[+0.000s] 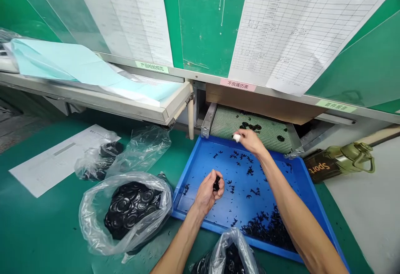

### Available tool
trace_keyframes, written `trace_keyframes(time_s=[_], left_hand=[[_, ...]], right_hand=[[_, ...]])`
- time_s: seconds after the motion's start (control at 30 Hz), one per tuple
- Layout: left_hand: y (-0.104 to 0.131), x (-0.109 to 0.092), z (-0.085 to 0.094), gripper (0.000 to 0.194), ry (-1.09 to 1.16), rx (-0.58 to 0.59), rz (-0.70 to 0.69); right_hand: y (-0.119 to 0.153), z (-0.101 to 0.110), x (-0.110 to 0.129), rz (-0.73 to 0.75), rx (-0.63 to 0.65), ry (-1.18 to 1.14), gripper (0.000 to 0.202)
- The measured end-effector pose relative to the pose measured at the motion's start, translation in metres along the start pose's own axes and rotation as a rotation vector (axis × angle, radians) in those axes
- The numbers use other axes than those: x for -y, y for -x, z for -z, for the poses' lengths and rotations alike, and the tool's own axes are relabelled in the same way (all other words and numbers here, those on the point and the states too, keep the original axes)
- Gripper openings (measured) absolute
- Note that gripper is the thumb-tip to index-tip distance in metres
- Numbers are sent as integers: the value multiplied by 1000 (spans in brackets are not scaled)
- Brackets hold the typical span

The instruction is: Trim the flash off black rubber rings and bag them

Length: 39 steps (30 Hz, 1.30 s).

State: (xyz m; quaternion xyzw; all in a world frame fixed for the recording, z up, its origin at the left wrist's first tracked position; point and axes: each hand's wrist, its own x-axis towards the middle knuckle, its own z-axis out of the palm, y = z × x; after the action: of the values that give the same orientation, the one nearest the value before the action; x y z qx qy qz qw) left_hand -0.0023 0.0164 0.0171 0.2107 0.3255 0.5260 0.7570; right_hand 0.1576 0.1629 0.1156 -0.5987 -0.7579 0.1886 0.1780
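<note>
My left hand (210,190) is curled around some small black parts, above the left side of the blue tray (212,207). My right hand (249,139) pinches a small white piece (236,138) at the end of the mesh conveyor belt (225,120), beyond the tray's far edge. Black round parts (250,126) lie on the belt close to my right fingers. Small black bits (250,170) are scattered over the tray floor, with a dense heap (271,228) toward its near right corner.
An open plastic bag (90,224) of black rings stands left of the tray; another bag (234,240) sits at the front. Smaller bags (93,161) and a paper sheet (46,161) lie farther left. A green bottle (346,157) lies at right. A white shelf (134,103) juts out above.
</note>
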Motion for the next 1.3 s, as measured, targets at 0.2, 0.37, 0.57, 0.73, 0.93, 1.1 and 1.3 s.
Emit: trace_keyframes(time_s=[0.2,0.37,0.57,0.73,0.93,1.1,1.3], left_hand=[[-1,0,-4,31,2,54,-52],[-4,4,-3,32,1,47,-48],[-5,4,1,28,111,26,-39],[-4,3,1,25,105,40,-16],[-4,3,2,26,103,55,3],[-5,4,3,27,100,83,-7],[-3,4,-1,26,44,92,-35]], right_hand=[[90,-54,0,-230,302,-946,33],[117,-71,-1,-277,324,-1168,36],[132,-70,-5,-226,210,-1079,30],[143,-71,-14,-256,205,-1089,30],[148,-72,-17,-237,179,-1123,31],[155,-68,-12,-224,188,-1114,26],[160,-70,6,-174,155,-868,24]])
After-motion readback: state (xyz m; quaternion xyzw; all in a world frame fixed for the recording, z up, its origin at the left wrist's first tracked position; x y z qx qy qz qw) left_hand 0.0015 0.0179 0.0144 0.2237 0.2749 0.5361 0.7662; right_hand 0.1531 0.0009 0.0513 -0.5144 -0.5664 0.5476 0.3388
